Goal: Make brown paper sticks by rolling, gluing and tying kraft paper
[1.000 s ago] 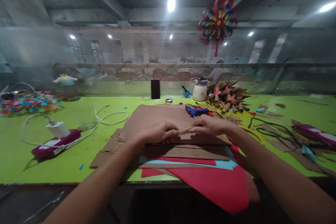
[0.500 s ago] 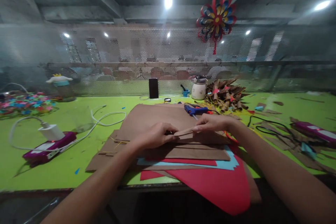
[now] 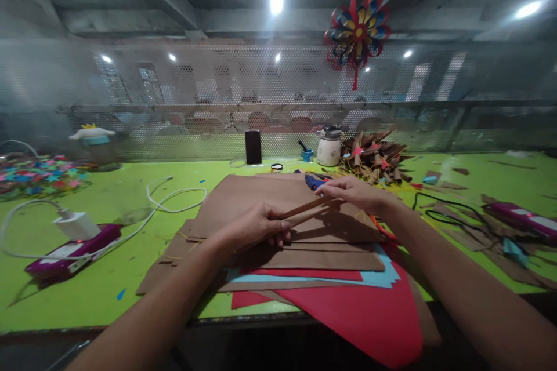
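Note:
Between my two hands is a narrow folded strip of brown paper [image 3: 308, 213], held above a stack of brown paper sheets [image 3: 243, 191]. The fingers of my left hand [image 3: 256, 225] are closed on its near left end. My right hand [image 3: 348, 192] pinches the far right end, and the strip opens into two layers between the hands. Just behind my right hand lies a blue glue gun [image 3: 312, 182], partly hidden by the fingers. Under the brown stack, light blue sheets [image 3: 385, 272] and red sheets [image 3: 361, 319] stick out toward the table's front edge.
On the left are a purple power strip [image 3: 72, 255] with a white charger [image 3: 77, 226] and a white cable [image 3: 174, 200]. At the back stand a dark upright box [image 3: 253, 148], a white jar [image 3: 329, 148] and a heap of brown paper rolls [image 3: 378, 156]. Paper scraps [image 3: 487, 243] lie right.
My right hand has risen slightly with the strip's far end. The strip's layers now spread apart and more of it shows. My right hand now covers much of the glue gun.

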The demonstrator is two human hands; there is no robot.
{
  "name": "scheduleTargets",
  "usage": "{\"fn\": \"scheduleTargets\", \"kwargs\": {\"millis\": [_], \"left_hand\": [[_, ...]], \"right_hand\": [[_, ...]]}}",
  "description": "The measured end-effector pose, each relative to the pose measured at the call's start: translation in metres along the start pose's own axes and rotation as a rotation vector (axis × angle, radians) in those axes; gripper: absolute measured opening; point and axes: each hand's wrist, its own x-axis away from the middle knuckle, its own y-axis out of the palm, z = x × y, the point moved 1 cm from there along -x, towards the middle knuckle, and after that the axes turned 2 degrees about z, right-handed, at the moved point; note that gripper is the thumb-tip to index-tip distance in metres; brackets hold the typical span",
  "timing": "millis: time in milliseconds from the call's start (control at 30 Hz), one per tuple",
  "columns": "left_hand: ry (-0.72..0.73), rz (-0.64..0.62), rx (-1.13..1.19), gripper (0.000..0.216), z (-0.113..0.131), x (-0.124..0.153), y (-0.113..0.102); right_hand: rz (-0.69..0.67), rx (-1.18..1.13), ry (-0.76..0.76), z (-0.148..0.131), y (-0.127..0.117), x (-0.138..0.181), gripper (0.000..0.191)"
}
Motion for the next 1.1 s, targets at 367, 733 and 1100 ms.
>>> {"fn": "scheduleTargets", "kwargs": {"millis": [367, 733, 1100], "left_hand": [[-0.028, 0.037, 0.170, 0.030, 0.003, 0.003, -0.001], [0.003, 0.154, -0.011, 0.029, 0.003, -0.007, 0.008], [0.041, 0.177, -0.058, 0.027, 0.000, -0.009, 0.007]], "right_hand": [[0.205, -0.300, -0.086, 0.002, 0.016, -0.003, 0.055], [0.284, -0.280, -0.106, 0.010, 0.015, -0.009, 0.053], [0.205, 0.013, -0.165, 0.002, 0.005, -0.002, 0.047]]}}
